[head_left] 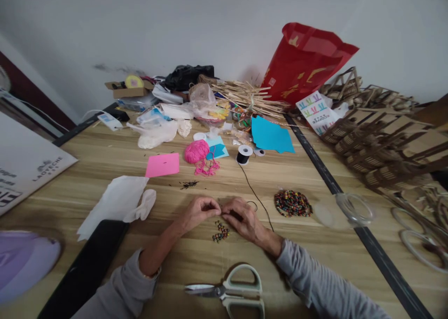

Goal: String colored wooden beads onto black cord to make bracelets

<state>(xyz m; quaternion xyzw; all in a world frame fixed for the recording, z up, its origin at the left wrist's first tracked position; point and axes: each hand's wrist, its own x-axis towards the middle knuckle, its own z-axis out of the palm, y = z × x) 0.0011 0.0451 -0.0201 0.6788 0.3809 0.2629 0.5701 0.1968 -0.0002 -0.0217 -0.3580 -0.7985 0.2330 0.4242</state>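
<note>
My left hand [200, 212] is closed in a pinch, its fingertips almost touching those of my right hand [243, 217], also pinched. Whatever lies between the left fingertips is too small to make out. A thin black cord [252, 188] runs from a black spool [242, 158] down the table, and a loop of it passes behind my right hand, which seems to grip its end. Just below the fingertips lies a small group of colourful round beads [220, 233]. Nearer me rest scissors [224, 291] with pale handles, their blades pointing left.
Strung multicoloured beads [293, 203] lie in a coil on the right. Short black bits [189, 185], a pink card [163, 165], pink yarn [196, 151] and blue sheets [273, 134] sit farther back. White paper [114, 202] and a black object [91, 263] are left; woven baskets [381, 146] stand right.
</note>
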